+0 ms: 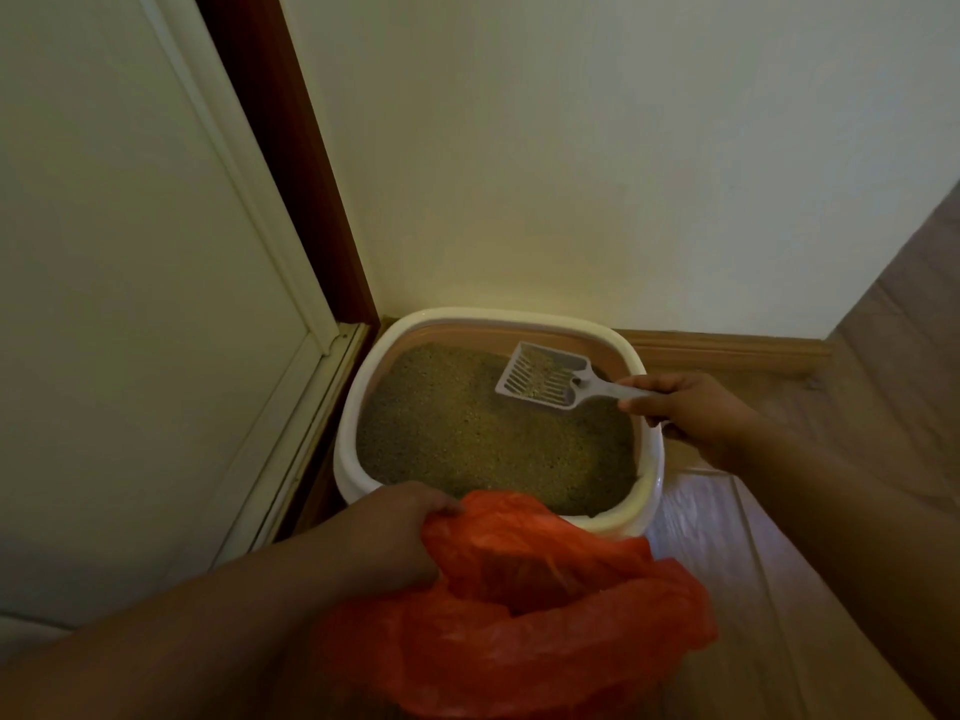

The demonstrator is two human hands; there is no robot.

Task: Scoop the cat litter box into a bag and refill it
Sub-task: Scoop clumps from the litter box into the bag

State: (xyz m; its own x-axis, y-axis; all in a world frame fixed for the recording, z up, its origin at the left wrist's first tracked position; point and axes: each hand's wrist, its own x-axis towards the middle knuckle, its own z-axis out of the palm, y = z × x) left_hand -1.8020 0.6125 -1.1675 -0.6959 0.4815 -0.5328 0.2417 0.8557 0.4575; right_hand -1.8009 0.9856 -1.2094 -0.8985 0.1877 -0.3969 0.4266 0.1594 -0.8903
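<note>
Scooping stage: right hand (696,413) grips scoop (545,377) over litter box (348,407); left hand (384,532) pinches bag (545,615) open; next, tip contents into bag.

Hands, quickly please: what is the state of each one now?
Left hand: closed, fingers gripping the edge of the orange bag.
Right hand: closed, holding the scoop by its handle.

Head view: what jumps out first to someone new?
The bright orange bag at bottom centre, its mouth held open by the left hand gripping its edge. Behind it, a white litter box full of litter sits in the corner by the door frame. The right hand holds a slotted grey scoop above the litter, a few bits in it.
</note>
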